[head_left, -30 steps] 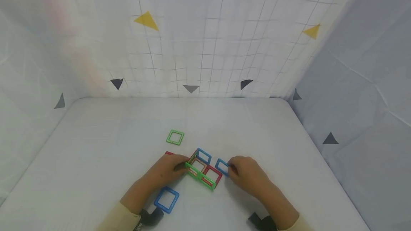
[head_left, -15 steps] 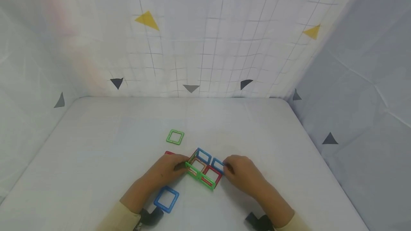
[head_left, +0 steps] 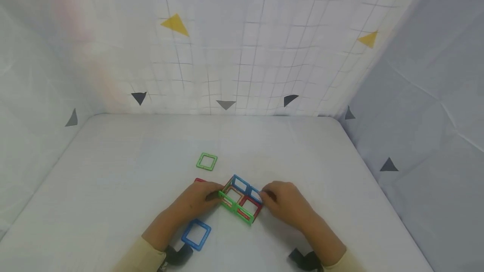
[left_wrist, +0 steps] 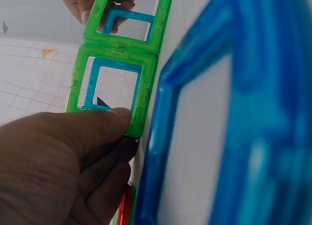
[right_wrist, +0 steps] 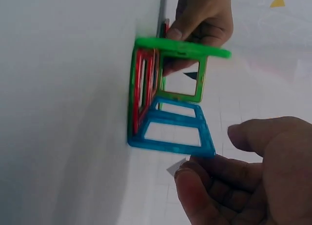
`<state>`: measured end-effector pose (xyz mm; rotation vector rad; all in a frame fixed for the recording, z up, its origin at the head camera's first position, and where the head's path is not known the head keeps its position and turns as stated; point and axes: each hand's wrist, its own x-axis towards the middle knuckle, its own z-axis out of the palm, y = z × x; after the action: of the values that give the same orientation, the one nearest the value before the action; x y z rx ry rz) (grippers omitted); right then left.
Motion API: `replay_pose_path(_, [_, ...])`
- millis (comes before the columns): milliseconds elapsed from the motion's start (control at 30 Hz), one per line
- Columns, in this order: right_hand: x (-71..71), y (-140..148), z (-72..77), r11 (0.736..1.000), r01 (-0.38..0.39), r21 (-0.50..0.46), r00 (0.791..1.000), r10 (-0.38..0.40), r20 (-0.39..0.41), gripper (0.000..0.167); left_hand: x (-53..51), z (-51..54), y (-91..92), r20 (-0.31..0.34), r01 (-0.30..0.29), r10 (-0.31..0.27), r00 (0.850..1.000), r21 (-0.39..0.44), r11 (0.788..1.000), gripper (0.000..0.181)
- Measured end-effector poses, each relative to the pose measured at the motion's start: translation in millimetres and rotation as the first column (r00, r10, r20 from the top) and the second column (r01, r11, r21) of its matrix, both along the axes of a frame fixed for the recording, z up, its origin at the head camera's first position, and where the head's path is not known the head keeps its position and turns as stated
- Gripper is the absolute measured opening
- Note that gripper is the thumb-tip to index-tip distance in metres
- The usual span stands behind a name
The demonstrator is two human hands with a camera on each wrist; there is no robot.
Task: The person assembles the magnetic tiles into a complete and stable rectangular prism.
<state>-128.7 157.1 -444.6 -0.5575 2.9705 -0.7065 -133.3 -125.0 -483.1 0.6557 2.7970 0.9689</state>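
An open box of square magnetic tiles stands mid-table: green tiles [head_left: 235,207] form its near wall, blue tiles [right_wrist: 170,147] its far wall, and red and orange ones lie at its base. My left hand [head_left: 200,196] pinches the near left corner, thumb on a green tile [left_wrist: 148,93], fingers behind it. My right hand [head_left: 283,198] is at the right end of the blue wall. In the right wrist view its thumb stands apart from the blue tile, and loosely bent fingers are close under its edge; whether they touch it is unclear.
A loose green square tile [head_left: 200,160] lies farther back. Near my left wrist is a loose blue square tile [head_left: 205,238], large in the left wrist view. A red tile [head_left: 200,180] shows partly behind my left hand.
My right hand has brought a blue tile leftward against the other blue tile, so the two now stand in line. Its thumb is now off the tile. My left hand has stayed in place.
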Motion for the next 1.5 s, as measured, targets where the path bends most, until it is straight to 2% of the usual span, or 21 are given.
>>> replay_pose_path(133, [-17.7, 8, -4.1, 0.995, -0.008, -0.098, 1.000, 0.009, 0.003, 0.013, -0.7, -0.5, 0.2, 0.004, 0.001, -0.001, 1.000, -0.008, 1.000, 0.034])
replay_pose_path(267, [-46.4, 10, -16.6, 0.975, -0.102, -0.197, 0.991, 0.118, 0.070, 0.016, 1.1, 0.9, 0.9, 0.012, -0.021, 0.021, 1.000, -0.035, 0.999, 0.037])
replay_pose_path(400, [-71.8, 0, -25.7, 0.942, -0.228, -0.247, 0.945, 0.275, 0.176, 0.025, 5.1, 7.2, 2.5, 0.017, -0.055, 0.056, 0.998, -0.067, 0.996, 0.042])
replay_pose_path(500, [-84.7, -10, -29.0, 0.921, -0.305, -0.242, 0.907, 0.359, 0.220, 0.031, 6.7, 9.5, 3.7, -0.010, -0.065, 0.065, 0.998, -0.066, 0.996, 0.044])
replay_pose_path(633, [-94.5, -22, -30.1, 0.905, -0.380, -0.193, 0.876, 0.419, 0.239, 0.035, 6.9, 9.2, 5.2, -0.060, -0.069, 0.066, 0.996, -0.042, 0.997, 0.041])
replay_pose_path(733, [-98.0, -29, -28.7, 0.894, -0.417, -0.163, 0.860, 0.447, 0.247, 0.034, 6.7, 10.7, 5.9, -0.069, -0.064, 0.063, 0.996, -0.021, 0.998, 0.034])
replay_pose_path(900, [-99.7, -36, -27.4, 0.875, -0.434, -0.212, 0.830, 0.481, 0.283, 0.029, 4.4, 11.1, 5.5, -0.090, -0.066, 0.066, 0.994, 0.001, 0.998, 0.027])
replay_pose_path(967, [-100.2, -36, -29.2, 0.874, -0.426, -0.233, 0.828, 0.481, 0.289, 0.026, 3.5, 10.2, 5.4, -0.103, -0.083, 0.082, 0.991, -0.003, 0.997, 0.027])
replay_pose_path(1033, [-101.3, -35, -32.2, 0.881, -0.411, -0.236, 0.834, 0.468, 0.292, 0.022, 2.8, 9.1, 5.3, -0.115, -0.100, 0.098, 0.988, -0.010, 0.995, 0.029])
replay_pose_path(1167, [-103.5, -29, -35.4, 0.898, -0.371, -0.236, 0.856, 0.429, 0.288, 0.018, 1.9, 8.0, 4.9, -0.121, -0.123, 0.121, 0.985, -0.007, 0.992, 0.026])
replay_pose_path(1267, [-103.6, -24, -34.2, 0.913, -0.327, -0.246, 0.874, 0.391, 0.288, 0.016, 3.3, 10.3, 6.5, -0.113, -0.120, 0.119, 0.986, 0.006, 0.993, 0.014])
replay_pose_path(1367, [-103.2, -19, -34.1, 0.923, -0.284, -0.262, 0.891, 0.355, 0.284, 0.016, 9.3, 16.8, 12.5, -0.116, -0.064, 0.065, 0.991, 0.009, 0.998, 0.005])
replay_pose_path(1433, [-102.8, -16, -34.7, 0.924, -0.262, -0.278, 0.898, 0.339, 0.282, 0.016, 17.1, 23.5, 19.3, -0.136, 0.012, -0.014, 0.991, -0.014, 1.000, 0.010])
replay_pose_path(1500, [-102.5, -15, -35.6, 0.923, -0.252, -0.292, 0.904, 0.332, 0.270, 0.016, 26.3, 30.3, 27.7, -0.172, 0.113, -0.119, 0.978, -0.045, 0.993, 0.019])
